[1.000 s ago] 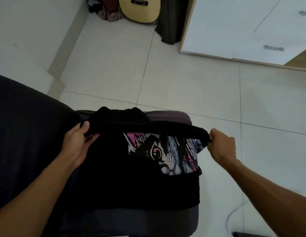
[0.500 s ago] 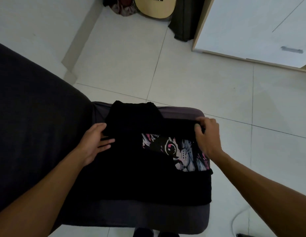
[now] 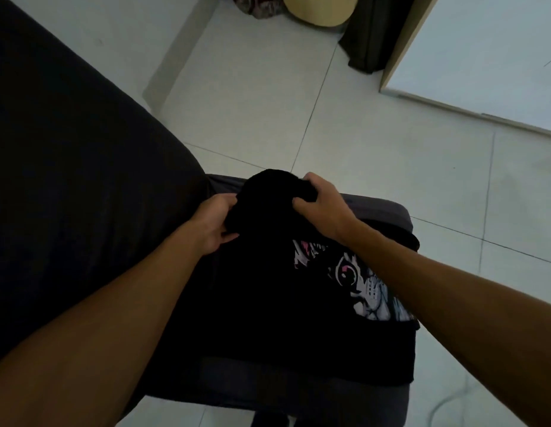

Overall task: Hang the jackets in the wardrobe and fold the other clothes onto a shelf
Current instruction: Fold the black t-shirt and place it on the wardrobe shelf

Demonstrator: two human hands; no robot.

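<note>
A black garment (image 3: 268, 297) with a pink-and-white cartoon cat print lay spread on a dark grey cushioned seat (image 3: 388, 211), filling the lower centre of the view. Its folds were hard to read, black on black in dim light, and part of the print was covered by the right forearm.

The left hand (image 3: 211, 224), at about 10 o'clock on the garment, gripped a bunched hump of the fabric at the far edge, its fingertips buried in the cloth. The right hand (image 3: 322, 204), at about 12 o'clock, curled its fingers over the top of the same hump, thumb pressed into the fabric.

A large dark sofa (image 3: 67, 180) filled the view from 7 to 11 o'clock, cut off by the frame. Pale floor tiles (image 3: 376, 143) stretched beyond. At 12 o'clock a guitar body (image 3: 319, 9) was cropped by the top edge, beside a dark hanging curtain (image 3: 368, 32). At 2 o'clock stood a white wardrobe (image 3: 483, 50), only partly in view.
</note>
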